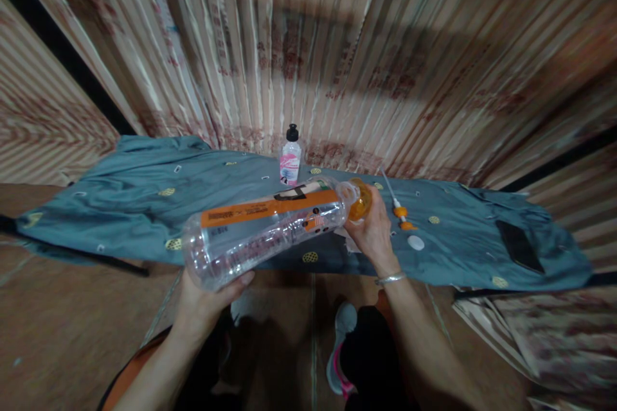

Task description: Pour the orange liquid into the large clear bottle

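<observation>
My left hand is closed around the base of a large clear plastic bottle with an orange and grey label. The bottle lies tilted in the air, its neck slightly higher and pointing right. Its mouth meets the opening of a small amber bottle, and whether they touch I cannot make out. My right hand grips the amber bottle, with some fingers hidden behind it. Near that hand, a pump dispenser with orange parts and a clear tube lies on the blue-green cloth, beside a white disc.
A small clear bottle with a black cap and pink label stands upright at the back of the cloth. A dark phone-like slab lies at the right end. Striped curtains hang behind, and black poles slant at the sides.
</observation>
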